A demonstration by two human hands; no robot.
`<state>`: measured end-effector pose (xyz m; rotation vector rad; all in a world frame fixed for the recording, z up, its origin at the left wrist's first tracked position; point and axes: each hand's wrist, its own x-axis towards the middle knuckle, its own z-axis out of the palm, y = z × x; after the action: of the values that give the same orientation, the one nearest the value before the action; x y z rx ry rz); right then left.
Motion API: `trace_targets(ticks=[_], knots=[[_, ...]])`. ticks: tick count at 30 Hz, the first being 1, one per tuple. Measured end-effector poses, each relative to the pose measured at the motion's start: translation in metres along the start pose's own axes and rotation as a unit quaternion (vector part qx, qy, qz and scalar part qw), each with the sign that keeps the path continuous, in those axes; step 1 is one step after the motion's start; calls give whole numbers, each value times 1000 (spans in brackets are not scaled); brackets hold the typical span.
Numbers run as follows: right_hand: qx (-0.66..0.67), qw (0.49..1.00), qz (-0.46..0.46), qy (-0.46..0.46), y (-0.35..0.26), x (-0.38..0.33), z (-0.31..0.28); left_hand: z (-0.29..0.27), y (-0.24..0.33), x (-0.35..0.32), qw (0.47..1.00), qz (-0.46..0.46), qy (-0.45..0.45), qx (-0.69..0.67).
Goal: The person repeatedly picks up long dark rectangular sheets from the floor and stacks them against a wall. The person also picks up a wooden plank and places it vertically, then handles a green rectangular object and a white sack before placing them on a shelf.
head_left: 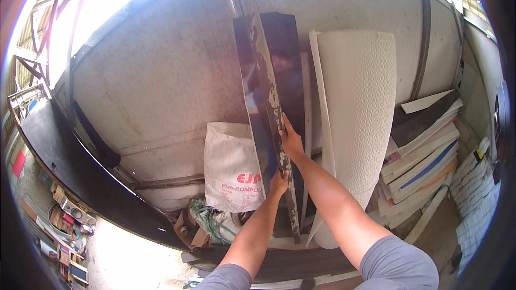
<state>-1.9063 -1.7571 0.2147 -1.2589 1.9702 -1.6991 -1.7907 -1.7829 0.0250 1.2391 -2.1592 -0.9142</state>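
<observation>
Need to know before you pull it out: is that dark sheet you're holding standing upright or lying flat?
Upright. The dark sheet stands on edge against the wall, with the left hand and right hand gripping its edge.

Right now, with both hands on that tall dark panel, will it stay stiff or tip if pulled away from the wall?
The dark panel looks stiff: its edge runs straight with no sag. It is tall and thin, standing nearly upright against the wall, so it could tip sideways. The left hand and right hand both grip low, so the top may swing. Its chipped edge looks rough rather than slippery.

Long dark board (pixel 262 75), paint-chipped edge, standing upright against wall, gripped at edge
</observation>
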Motion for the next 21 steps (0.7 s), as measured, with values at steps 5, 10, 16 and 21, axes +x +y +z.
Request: trace_targets(ticks=[5,10,16,21], knots=[[-74,997,17,-16,45,-31,-10,3,25,-24,999,-1,-6,-43],[-118,985,112,-60,61,-110,-16,-10,18,-62,988,-37,-10,-147],[-28,983,184,-12,69,-248,-28,-27,19,-159,956,-98,-109,-256],[-67,966,218,126,56,-368,-45,-14,17,-248,925,-63,-244,-285]])
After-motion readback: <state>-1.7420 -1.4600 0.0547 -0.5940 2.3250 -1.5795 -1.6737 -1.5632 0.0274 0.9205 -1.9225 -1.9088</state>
